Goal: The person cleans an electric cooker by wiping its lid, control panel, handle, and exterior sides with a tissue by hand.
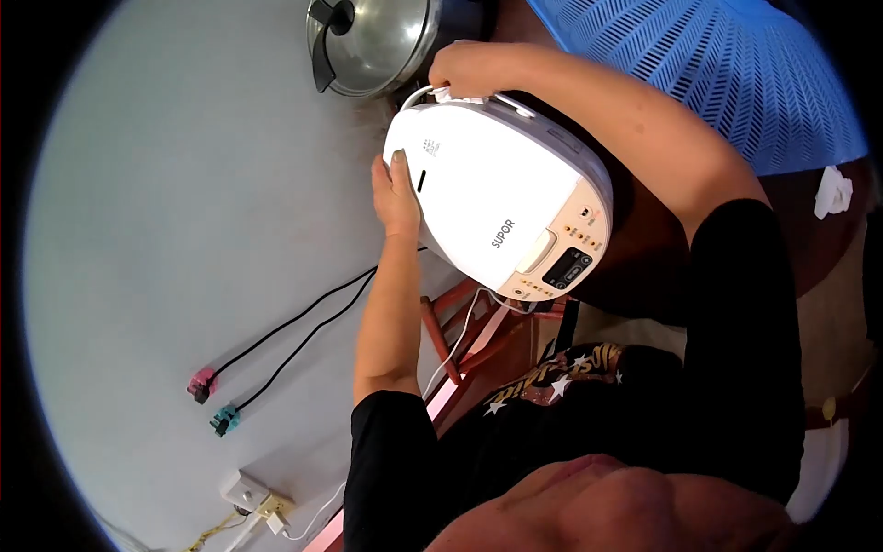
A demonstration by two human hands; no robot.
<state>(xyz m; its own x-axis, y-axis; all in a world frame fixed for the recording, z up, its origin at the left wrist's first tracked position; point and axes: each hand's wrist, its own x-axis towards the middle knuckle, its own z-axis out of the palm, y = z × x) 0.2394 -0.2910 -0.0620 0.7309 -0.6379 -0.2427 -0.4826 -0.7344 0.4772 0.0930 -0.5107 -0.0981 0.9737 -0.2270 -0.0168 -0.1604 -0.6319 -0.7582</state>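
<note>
A white SUPOR rice cooker [478, 189] with a beige control panel sits on the dark table, its lid closed. My left hand [395, 198] grips the cooker's left edge, the thumb lying over the lid and the fingers along the side. At the far side, my right hand [460, 72] is closed against the cooker's body. Something white shows beneath its fingers, beside a curved white strip and a white bar; I cannot make out what it is.
A steel pot with a glass lid [377, 41] stands beyond the cooker. To the right are a blue slotted plastic basket [681, 55] and a crumpled white tissue [833, 193]. Black cords with plugs [223, 420] hang on the wall, above a socket [274, 506]. A red stool [451, 336] is below.
</note>
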